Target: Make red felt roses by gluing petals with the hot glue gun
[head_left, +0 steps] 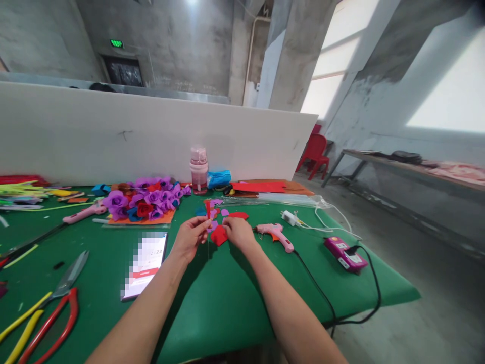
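Note:
My left hand [192, 236] pinches a narrow red rolled piece [208, 209] upright between thumb and fingertips, with a thin stem hanging below it. Close on its right, my right hand [237, 231] has its fingers curled together at the edge of a red petal [219, 235]; whether it grips the petal cannot be made out. Another red petal piece [238, 216] lies just behind that hand. Small purple pieces [225, 213] are scattered around and behind the hands. A pink glue gun [276, 234] rests right of my right hand, nozzle toward it.
Purple and red flowers [146, 199] are heaped at the back left, near a pink bottle [199, 172]. A phone [146, 265] and large scissors [62, 293] lie left. A purple power strip [345, 254] with black cables sits right. A white panel [151, 136] stands behind.

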Motion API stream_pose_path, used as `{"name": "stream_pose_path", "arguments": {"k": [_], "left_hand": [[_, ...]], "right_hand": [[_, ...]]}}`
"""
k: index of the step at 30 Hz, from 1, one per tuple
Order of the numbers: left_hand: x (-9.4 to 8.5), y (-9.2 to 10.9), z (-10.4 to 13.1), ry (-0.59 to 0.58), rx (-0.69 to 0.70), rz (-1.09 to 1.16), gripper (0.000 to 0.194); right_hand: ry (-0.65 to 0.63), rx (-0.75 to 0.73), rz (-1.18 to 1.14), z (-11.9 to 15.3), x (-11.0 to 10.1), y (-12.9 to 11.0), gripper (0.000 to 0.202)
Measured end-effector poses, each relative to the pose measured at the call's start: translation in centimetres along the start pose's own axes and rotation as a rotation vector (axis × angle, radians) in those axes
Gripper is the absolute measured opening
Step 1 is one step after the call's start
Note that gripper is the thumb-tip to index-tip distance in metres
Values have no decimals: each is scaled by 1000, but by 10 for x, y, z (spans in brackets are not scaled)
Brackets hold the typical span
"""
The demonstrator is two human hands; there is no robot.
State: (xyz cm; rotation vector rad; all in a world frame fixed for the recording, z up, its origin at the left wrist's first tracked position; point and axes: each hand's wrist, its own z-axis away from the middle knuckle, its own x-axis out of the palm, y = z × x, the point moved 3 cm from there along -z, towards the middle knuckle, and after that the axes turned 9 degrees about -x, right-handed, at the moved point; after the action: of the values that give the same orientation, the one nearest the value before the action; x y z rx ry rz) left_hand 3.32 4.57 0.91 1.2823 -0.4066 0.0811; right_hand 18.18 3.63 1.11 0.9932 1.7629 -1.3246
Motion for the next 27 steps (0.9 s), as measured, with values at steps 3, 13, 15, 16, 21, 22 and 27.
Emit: {"name": "stream_pose_path", "arguments": {"k": [3, 13, 15, 16, 21, 22, 27], "left_hand": [[0, -1, -1, -7, -3, 0, 32], [1, -4, -1, -13, -3, -8, 31], [1, -4, -2, -16, 1, -12, 30], [1, -5, -2, -17, 3, -15, 30], [1, -5, -2, -20, 5, -29, 29], [1, -5, -2, -20, 4, -29, 29], [1, -4, -2, -19, 3, -29, 29]], "right_hand": [[-9, 44, 0, 0, 18, 0, 13], [6, -83, -66, 3, 37, 18, 20], [1, -73, -66, 3, 38, 18, 17], [2, -67, -65, 3, 38, 18, 16], [-15, -56, -42, 3, 37, 20, 13], [-20, -60, -32, 3, 36, 20, 13], [20, -78, -5, 3, 34, 20, 15]]}}
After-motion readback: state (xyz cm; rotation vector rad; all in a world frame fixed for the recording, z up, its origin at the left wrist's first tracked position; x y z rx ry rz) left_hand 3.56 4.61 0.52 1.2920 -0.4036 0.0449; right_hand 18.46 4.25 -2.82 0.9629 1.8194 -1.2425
